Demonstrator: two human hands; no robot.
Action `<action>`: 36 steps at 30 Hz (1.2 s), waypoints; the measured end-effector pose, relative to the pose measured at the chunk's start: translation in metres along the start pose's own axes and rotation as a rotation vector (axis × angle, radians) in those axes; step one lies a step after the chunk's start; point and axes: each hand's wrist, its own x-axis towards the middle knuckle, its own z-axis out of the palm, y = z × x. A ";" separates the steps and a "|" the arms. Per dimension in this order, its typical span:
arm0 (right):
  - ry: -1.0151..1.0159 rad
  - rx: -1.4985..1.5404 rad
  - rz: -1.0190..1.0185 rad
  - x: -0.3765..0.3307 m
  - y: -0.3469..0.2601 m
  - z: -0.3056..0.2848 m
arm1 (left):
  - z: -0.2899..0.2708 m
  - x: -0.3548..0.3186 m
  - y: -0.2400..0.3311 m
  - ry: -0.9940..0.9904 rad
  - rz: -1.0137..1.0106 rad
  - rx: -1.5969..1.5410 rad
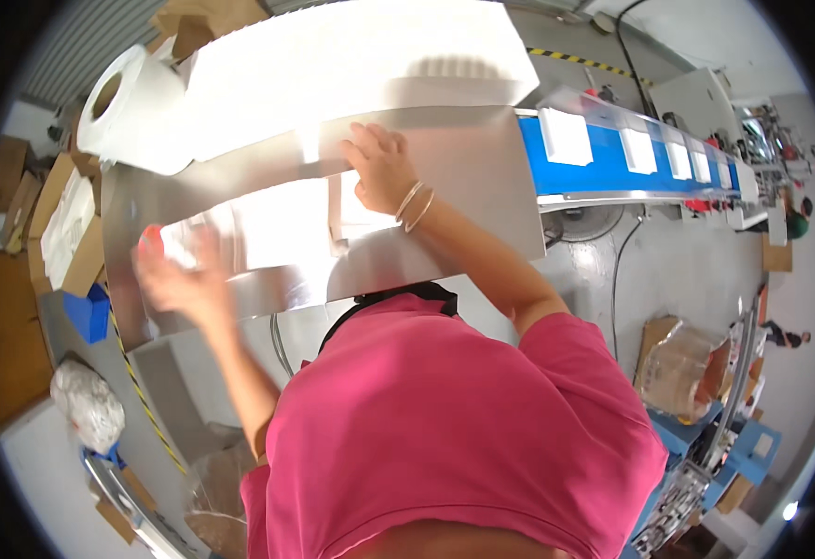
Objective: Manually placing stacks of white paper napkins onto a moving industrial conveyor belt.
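Observation:
My left hand (pixel 184 279) is smeared by motion at the left end of a row of bright white flat pieces (pixel 286 224). It lies against a small whitish piece (pixel 184 240), and whether it grips that piece is unclear. A red spot shows at one fingertip. My right hand (pixel 384 172), with two thin bracelets at the wrist, reaches over the metal table (pixel 482 177). Its fingers are spread, and I see nothing held in them. Just below its thumb lies another white piece (pixel 361 210). Glare hides the details of the white pieces.
A long white stack (pixel 361 65) and a large white roll (pixel 137 112) stand along the far side. To the right, a blue conveyor belt (pixel 603 154) carries several white blocks. An open carton (pixel 72 228) and a blue bin (pixel 88 312) sit at left.

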 end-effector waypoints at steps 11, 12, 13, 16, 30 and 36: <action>-0.145 0.438 0.081 -0.057 -0.028 -0.022 | 0.047 0.010 -0.129 -0.405 -0.858 -1.097; -0.148 0.447 0.079 -0.058 -0.025 -0.022 | 0.044 0.005 -0.112 -0.390 -0.865 -1.091; -0.155 0.368 0.059 -0.058 -0.022 -0.022 | 0.044 0.001 -0.098 -0.377 -0.871 -1.089; -0.147 0.292 0.030 -0.064 0.006 -0.025 | 0.049 -0.015 -0.059 -0.259 -0.872 -1.135; -0.039 0.233 0.056 -0.098 0.112 -0.073 | 0.057 -0.039 0.048 -0.161 -0.931 -1.089; 0.038 0.341 0.020 -0.103 0.118 -0.071 | 0.062 -0.043 0.031 -0.272 -0.913 -0.970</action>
